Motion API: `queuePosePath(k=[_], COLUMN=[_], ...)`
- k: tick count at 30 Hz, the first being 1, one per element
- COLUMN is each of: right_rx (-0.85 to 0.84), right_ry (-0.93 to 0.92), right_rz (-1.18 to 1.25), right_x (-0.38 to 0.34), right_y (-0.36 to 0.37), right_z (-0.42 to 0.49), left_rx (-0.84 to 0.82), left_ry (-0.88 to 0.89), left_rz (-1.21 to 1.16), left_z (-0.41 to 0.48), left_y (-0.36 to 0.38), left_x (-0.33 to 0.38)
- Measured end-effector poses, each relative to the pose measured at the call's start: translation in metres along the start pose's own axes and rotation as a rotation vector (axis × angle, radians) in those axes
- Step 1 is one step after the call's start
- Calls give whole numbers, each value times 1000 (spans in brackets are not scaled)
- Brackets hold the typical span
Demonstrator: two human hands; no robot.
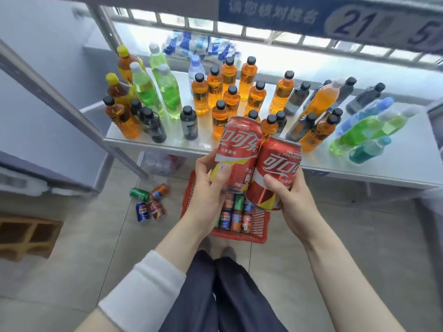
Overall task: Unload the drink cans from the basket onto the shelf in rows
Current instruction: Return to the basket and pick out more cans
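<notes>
Red can (236,154) gripped in left hand (206,190), second can (273,173) gripped in right hand (291,200), above basket (260,226)

Glossy metal cans (239,152); red plastic lattice basket (257,230); smooth, seemingly metal shelf (388,164); clear plastic bottles (217,86).

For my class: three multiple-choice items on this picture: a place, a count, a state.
1. The red basket stands: A on a chair; B on the floor; C on a stool.
2. Loose cans on the floor left of it: A two; B four; C six.
3. The left hand and right hand hold: A nothing; B one bottle together; C a cola can each.
B: floor tiles lie under it.
B: green can, orange can, blue can, red can.
C: left cola can, right cola can, each gripped.
</notes>
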State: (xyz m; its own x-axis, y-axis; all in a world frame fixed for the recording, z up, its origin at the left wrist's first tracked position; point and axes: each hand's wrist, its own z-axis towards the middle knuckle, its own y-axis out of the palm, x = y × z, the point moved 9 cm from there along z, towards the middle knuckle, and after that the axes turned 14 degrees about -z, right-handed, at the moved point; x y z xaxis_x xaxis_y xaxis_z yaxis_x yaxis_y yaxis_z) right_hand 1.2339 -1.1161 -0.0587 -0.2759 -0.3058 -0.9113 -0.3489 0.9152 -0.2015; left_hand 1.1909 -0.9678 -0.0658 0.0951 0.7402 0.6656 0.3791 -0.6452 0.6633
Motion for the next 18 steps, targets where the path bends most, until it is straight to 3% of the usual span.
queuePosePath(k=[8,18], right_rx=[12,174], right_ry=[-192,-395], right_rz=[-62,-113], right_x=[-89,-209], right_y=[-7,-25], right_z=[-17,-6], left_rx=[-186,-460], left_ry=[92,308], left_rz=[247,491], left_z=[-7,11], left_y=[40,130], left_x=[77,198])
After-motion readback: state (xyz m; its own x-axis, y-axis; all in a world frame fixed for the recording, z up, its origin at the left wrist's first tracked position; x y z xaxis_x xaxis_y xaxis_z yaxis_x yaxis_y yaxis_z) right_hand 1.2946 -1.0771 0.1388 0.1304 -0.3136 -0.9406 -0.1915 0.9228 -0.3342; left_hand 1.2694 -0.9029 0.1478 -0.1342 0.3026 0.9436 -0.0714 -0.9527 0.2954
